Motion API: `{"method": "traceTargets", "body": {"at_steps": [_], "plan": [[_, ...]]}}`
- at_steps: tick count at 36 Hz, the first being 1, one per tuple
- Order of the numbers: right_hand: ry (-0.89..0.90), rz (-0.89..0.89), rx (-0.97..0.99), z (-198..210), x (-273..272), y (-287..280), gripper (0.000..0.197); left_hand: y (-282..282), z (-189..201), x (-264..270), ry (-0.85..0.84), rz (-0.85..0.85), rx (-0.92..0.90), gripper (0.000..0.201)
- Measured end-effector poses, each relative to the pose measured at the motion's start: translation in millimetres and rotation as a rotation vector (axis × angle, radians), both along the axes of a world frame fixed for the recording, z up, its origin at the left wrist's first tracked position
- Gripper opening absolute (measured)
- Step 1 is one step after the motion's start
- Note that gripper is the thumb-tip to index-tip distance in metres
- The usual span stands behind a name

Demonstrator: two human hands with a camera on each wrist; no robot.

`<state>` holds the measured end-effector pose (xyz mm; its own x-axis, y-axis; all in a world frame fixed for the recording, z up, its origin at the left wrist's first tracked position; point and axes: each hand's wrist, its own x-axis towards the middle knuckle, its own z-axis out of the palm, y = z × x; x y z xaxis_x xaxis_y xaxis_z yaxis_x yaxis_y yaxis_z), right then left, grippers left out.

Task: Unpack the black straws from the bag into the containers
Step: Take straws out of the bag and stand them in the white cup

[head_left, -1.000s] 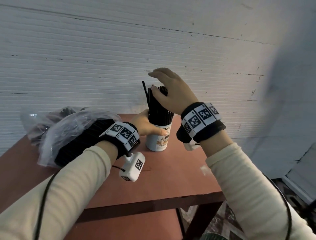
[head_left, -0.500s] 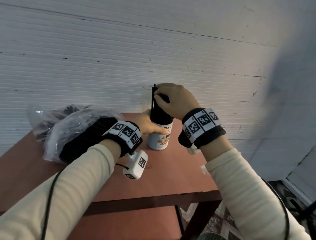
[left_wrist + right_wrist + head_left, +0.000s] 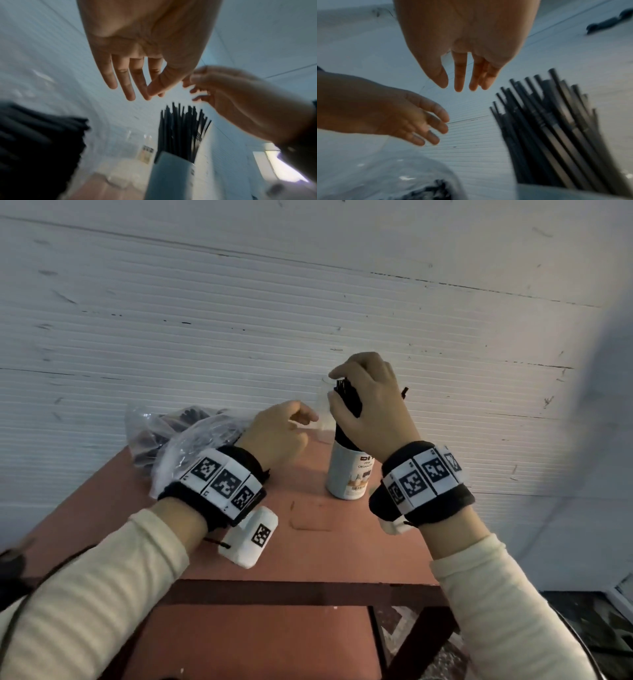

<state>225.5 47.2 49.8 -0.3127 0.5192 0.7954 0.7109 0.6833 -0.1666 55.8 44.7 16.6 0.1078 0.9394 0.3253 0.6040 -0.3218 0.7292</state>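
Observation:
A white labelled container (image 3: 349, 474) stands on the red-brown table (image 3: 308, 542), packed with upright black straws (image 3: 347, 402). My right hand (image 3: 370, 402) hovers over the straw tops; in the right wrist view its fingers (image 3: 458, 75) are straight and hold nothing, with the straws (image 3: 547, 128) beside them. My left hand (image 3: 284, 433) is just left of the container, off it, with loose fingers (image 3: 130, 81). The clear plastic bag (image 3: 185, 436) with more black straws lies at the table's far left.
A clear empty container (image 3: 322, 422) stands behind the white one against the ribbed white wall. The table's front edge and a lower shelf (image 3: 257, 645) are below my arms. Patterned floor shows at the lower right.
My left hand has let go of the white container and lifted away from it. My right hand has come down onto the straw tops and loosened its fingers.

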Motion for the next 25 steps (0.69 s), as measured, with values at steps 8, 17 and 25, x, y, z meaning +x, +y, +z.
{"method": "traceTargets", "body": {"at_steps": [8,17,25], "plan": [[-0.343,0.143,-0.654,-26.3,-49.3,-23.1,0.039,-38.5,14.5,-92.4,0.18,0.235,0.164,0.02],[-0.554,0.296,-0.923,-50.4,-96.1,-28.4,0.018,-45.8,-11.4,-134.9,0.335,0.11,-0.046,0.051],[-0.443,0.243,-0.614,-53.3,-137.3,-12.3,0.02,-42.6,-16.3,-141.5,0.314,0.164,-0.038,0.033]]}}
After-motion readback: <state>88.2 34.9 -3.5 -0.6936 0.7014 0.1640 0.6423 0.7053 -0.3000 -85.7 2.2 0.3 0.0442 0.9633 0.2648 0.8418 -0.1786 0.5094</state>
